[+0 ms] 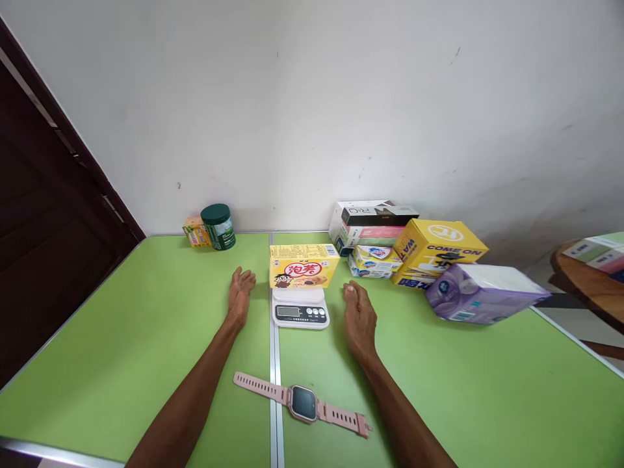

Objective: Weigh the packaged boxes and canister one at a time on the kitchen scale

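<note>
A yellow snack box [305, 268] rests on the white digital scale [301, 312], whose display and buttons face me. My left hand [240, 292] is to the left of the box, apart from it, with its fingers spread and nothing in them. On the other side, my right hand [359, 315] sits just right of the scale, also apart from the box. Its fingers point forward, loosely bent, and it holds nothing that I can see. Closer to me, a pink smartwatch [303, 403] lies with its strap laid out across the table seam.
A green-lidded canister [218, 227] and a small orange box [196, 232] stand at the back left. At the right are stacked boxes [373, 224], a small yellow-white box [374, 261], a large yellow box [439, 250] and a purple tissue pack [482, 296]. A wall [312, 117] borders the green table [121, 344].
</note>
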